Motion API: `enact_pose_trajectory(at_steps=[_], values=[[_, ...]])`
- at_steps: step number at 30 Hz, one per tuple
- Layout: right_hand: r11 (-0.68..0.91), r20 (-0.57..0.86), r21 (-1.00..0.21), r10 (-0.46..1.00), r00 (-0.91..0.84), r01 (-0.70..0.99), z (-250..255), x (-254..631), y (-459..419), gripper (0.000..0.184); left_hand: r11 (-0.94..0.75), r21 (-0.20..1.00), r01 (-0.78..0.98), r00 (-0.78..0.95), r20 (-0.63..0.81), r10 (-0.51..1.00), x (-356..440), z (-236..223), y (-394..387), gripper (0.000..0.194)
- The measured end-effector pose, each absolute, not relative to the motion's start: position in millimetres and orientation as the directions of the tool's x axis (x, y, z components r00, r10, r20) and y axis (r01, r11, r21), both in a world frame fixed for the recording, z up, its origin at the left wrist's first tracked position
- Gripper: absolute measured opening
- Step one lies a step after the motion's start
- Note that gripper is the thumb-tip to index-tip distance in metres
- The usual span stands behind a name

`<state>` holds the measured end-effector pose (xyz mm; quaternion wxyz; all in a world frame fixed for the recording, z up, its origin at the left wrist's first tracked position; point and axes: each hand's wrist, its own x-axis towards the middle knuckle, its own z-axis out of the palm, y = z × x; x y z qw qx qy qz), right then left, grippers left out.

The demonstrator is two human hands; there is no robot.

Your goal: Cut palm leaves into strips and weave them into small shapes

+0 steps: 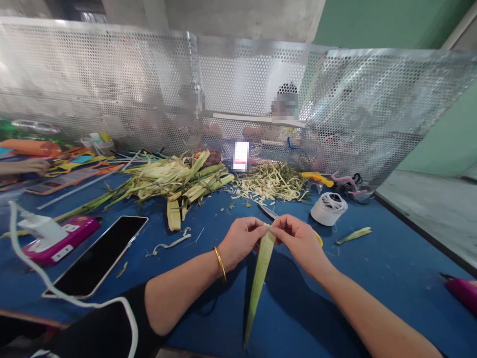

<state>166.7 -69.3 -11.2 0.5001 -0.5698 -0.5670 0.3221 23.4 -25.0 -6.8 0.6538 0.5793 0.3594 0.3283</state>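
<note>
In the head view, pinches the leaf strip (258,278) by its wide end with left hand (238,242) and right hand (298,242), tapered tail toward the body. Could split along the grain if tugged unevenly; could snag on the scissors (267,211) just beyond the hands if pushed forward carelessly.

At four o'clock, the frame's edge cuts off a magenta, dark-tipped object (464,294), so its kind cannot be told. Toward five o'clock, the bare right hand (298,241) hides any joining between the grey metal blade (267,210) and the curved yellow handle (319,238). At nine o'clock, a co-worker's bare hand (32,166) is blurred.
</note>
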Motion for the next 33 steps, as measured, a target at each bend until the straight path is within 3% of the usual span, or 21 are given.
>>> enact_pose_trajectory(at_steps=[7,9,12,15,21,28,30,33], values=[[0.218,0.295,-0.902,0.941,0.165,0.373,-10.2,165.7,-72.2,0.011,0.16,0.986,-0.037,0.521,-0.118,0.845,25.1,-8.9,-25.9,0.018],[0.166,0.221,-0.952,0.954,0.204,0.256,-9.2,164.2,-72.1,0.015,0.155,0.987,-0.037,0.511,-0.114,0.852,25.4,-9.0,-25.4,0.016],[-0.018,-0.011,-0.999,0.981,0.195,0.031,-9.2,162.2,-71.7,0.031,0.119,0.992,-0.037,0.479,-0.086,0.874,26.0,-9.1,-25.0,0.015],[-0.142,-0.149,-0.988,0.981,0.127,-0.058,-10.5,161.5,-71.7,0.033,0.124,0.991,-0.047,0.469,-0.088,0.879,25.7,-8.8,-25.8,0.015],[0.009,0.008,-1.0,0.988,0.156,-0.006,-11.9,161.0,-70.9,0.028,0.267,0.962,-0.061,0.556,-0.19,0.809,25.0,-8.7,-28.4,0.022],[0.234,0.293,-0.926,0.94,0.175,0.298,-15.1,161.6,-70.6,0.017,0.307,0.945,-0.112,0.528,-0.205,0.824,26.2,-9.7,-28.8,0.02],[0.198,0.244,-0.948,0.954,0.173,0.248,-15.2,160.6,-70.5,0.019,0.295,0.949,-0.108,0.511,-0.202,0.836,26.4,-10.5,-28.5,0.02],[0.036,0.048,-0.994,0.992,0.12,0.1,-14.3,157.8,-70.5,0.028,0.218,0.97,-0.106,0.46,-0.146,0.876,26.5,-12.0,-27.4,0.021]])
